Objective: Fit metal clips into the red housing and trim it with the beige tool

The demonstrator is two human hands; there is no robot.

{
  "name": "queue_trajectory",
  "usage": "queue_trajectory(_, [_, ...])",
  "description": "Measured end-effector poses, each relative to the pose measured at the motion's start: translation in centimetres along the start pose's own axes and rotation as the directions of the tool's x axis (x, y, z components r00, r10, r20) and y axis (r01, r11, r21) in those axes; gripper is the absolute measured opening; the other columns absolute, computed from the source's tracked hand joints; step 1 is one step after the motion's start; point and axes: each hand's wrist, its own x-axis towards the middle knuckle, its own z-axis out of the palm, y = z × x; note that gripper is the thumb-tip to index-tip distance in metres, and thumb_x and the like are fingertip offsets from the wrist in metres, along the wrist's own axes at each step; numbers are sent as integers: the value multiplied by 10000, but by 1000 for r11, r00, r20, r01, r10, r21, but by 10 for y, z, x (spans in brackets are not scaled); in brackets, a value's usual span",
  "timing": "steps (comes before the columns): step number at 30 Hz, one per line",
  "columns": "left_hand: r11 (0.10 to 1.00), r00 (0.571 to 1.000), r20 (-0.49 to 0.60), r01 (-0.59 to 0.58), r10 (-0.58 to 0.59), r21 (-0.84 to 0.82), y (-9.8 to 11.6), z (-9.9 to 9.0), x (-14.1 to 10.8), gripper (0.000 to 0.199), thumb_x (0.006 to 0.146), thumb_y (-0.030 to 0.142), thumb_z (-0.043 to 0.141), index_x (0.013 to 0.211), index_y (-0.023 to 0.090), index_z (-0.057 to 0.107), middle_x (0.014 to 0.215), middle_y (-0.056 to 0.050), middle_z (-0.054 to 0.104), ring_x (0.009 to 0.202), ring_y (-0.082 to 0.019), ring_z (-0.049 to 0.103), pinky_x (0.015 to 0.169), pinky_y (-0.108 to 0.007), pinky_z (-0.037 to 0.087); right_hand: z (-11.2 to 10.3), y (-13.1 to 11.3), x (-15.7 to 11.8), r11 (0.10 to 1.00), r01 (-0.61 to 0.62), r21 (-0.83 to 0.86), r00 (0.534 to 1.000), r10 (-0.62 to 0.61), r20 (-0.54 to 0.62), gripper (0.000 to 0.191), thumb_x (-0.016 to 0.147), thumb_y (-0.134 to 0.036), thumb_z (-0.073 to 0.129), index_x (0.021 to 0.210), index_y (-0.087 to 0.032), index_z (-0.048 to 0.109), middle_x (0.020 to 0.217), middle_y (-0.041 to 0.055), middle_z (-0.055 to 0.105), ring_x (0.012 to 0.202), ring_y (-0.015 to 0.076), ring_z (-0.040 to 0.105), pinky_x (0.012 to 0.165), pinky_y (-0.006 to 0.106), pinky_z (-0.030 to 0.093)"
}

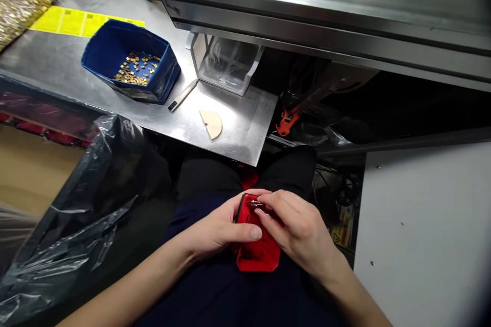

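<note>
A red part (256,248) sits over the person's lap, clamped in the left hand (218,227), thumb across its face. The right hand (297,227) pinches a small metal piece (254,205) at its top edge. On the bench beyond stands a blue bin (130,64) of brass bits.

Red, blue and yellow against steel grey

A glossy red plastic part (258,250); a deep blue plastic bin (111,48) speckled with tiny brass-gold pieces (135,69); a bright yellow label sheet (72,21); a black plastic bag (88,199).
</note>
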Motion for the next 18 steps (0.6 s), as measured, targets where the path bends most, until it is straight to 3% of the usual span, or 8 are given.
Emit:
queue_trajectory(5, [999,1000,-2,4,-4,51,1,3,2,652,755,312,914,1319,239,594,1164,-54,678,1045,-202,670,911,-307,510,7,0,-6,997,-5,-74,998,0,-67,167,1015,-183,587,1175,-188,638,969,69,713,850,215,657,774,371,548])
queue_trajectory(11, [999,999,-5,42,-42,29,1,0,9,656,752,328,912,1318,225,597,1138,-63,685,1004,-210,681,914,-331,511,4,3,-6,996,3,-91,999,-7,-43,163,1011,-166,588,1169,-190,622,969,70,719,846,219,656,759,383,552])
queue_trajectory(18, [994,995,-60,88,-84,63,5,-6,15,778,745,328,919,1416,239,536,1268,-103,681,1103,-244,668,968,-365,509,4,9,0,991,-15,-135,1000,14,-3,192,1019,-149,564,1195,-169,637,938,90,723,836,233,662,764,397,552])
